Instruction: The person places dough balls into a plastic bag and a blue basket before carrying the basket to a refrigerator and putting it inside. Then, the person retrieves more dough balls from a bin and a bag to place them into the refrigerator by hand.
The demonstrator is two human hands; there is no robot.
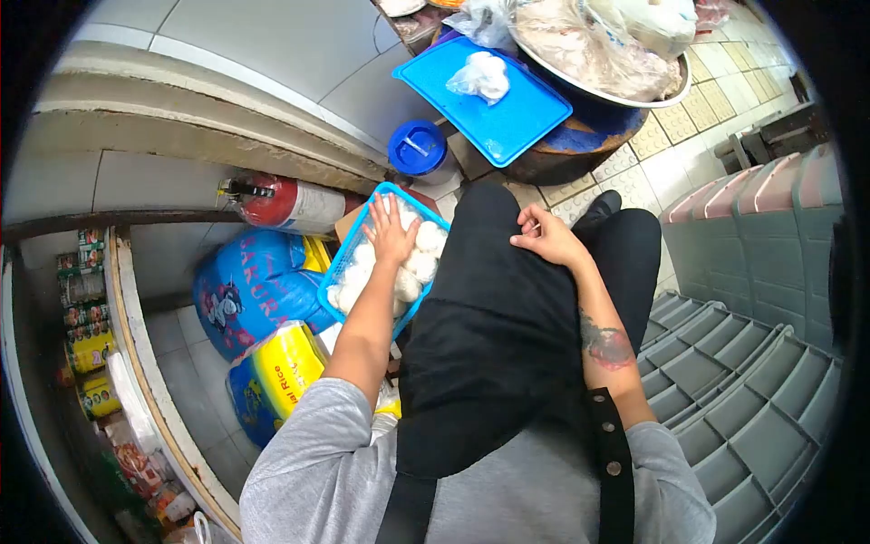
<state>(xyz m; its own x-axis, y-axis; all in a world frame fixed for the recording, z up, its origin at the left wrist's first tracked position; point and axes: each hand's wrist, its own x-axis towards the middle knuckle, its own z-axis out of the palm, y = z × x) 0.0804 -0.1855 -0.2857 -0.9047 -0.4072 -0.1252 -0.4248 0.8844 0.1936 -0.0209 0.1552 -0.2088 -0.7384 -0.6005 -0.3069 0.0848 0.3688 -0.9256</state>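
Note:
My left hand [391, 238] lies with fingers spread on several white round bundles [422, 263], which look wrapped in clear plastic. They fill a blue plastic basket [326, 288] beside my left thigh. Over the black apron on my lap is my right hand [550, 238], its thumb and fingers drawn together; a tiny pale bit shows at the fingertips, too small to name. Ahead, a blue tray or lid [517, 122] carries a small clear bag of white round pieces [485, 78].
A wide metal bowl [675, 91] of bagged pale food stands ahead. A blue-lidded container [419, 148], fire extinguisher [281, 201], blue sack [263, 286] and yellow rice bag [288, 367] line the left. Grey plastic crates [725, 381] stand right; shelved cans [88, 349] are far left.

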